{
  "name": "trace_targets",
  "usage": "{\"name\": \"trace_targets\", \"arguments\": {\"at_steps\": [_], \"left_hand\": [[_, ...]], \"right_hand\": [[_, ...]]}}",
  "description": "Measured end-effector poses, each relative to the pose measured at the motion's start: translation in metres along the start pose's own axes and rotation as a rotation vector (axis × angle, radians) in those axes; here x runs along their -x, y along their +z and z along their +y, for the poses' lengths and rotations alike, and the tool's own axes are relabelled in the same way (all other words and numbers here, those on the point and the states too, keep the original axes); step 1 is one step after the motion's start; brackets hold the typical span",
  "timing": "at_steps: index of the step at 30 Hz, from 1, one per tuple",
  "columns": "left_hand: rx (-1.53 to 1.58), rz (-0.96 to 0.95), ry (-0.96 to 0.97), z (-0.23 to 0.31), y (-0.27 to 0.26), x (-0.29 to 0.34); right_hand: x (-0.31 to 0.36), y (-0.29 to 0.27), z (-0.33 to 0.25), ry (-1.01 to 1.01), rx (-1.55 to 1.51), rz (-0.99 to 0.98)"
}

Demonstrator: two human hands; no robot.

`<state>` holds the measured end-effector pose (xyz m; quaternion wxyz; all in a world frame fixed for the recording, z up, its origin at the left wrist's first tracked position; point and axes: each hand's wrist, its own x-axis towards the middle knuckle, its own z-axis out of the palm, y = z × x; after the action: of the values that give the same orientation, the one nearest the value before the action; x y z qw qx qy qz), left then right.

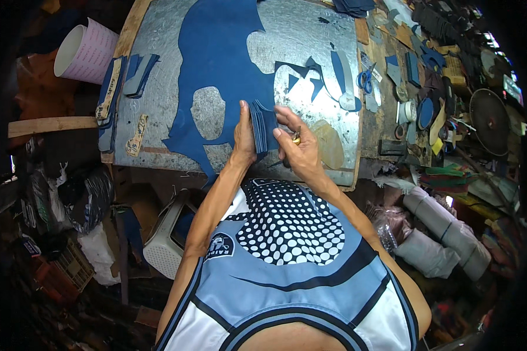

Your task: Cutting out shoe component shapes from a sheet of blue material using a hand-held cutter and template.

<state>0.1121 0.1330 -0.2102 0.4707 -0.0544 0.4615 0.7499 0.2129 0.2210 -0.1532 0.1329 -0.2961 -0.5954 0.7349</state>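
Note:
My left hand (244, 139) presses its palm and upright thumb along the left side of a stack of cut blue leather pieces (264, 126), standing on edge near the table's front. On the stack's other side is my right hand (300, 146), its fingers curled close to the pieces. A small tool with a brass-coloured part (297, 139) shows in that hand; the rest of it is mostly hidden. Beneath and beyond my hands, a large blue leather sheet (216, 52) with cut-out gaps spreads over the metal-topped table (158, 76).
Blue and grey strips (140, 76) lie at the table's left. Blue-handled scissors (366, 81), offcuts and a tape roll (406, 111) crowd the right side. A translucent yellowish template (327, 143) lies beside my right hand. A plastic stool (168, 240) stands below, left.

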Motion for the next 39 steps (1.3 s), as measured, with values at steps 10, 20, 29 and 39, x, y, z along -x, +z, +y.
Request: {"name": "trace_targets", "arguments": {"at_steps": [10, 20, 29, 39], "left_hand": [[-0.074, 0.043, 0.025, 0.0, 0.003, 0.001], [-0.085, 0.031, 0.005, 0.004, 0.004, 0.003], [-0.065, 0.008, 0.055, -0.003, -0.003, -0.006], [-0.054, -0.019, 0.033, -0.007, -0.004, -0.006]], "right_hand": [[0.0, 0.0, 0.012, -0.138, 0.103, -0.004], [0.006, 0.005, 0.008, -0.174, 0.103, 0.021], [0.0, 0.004, 0.015, -0.28, 0.258, 0.022], [-0.004, -0.006, 0.028, -0.362, 0.382, -0.024]]}}
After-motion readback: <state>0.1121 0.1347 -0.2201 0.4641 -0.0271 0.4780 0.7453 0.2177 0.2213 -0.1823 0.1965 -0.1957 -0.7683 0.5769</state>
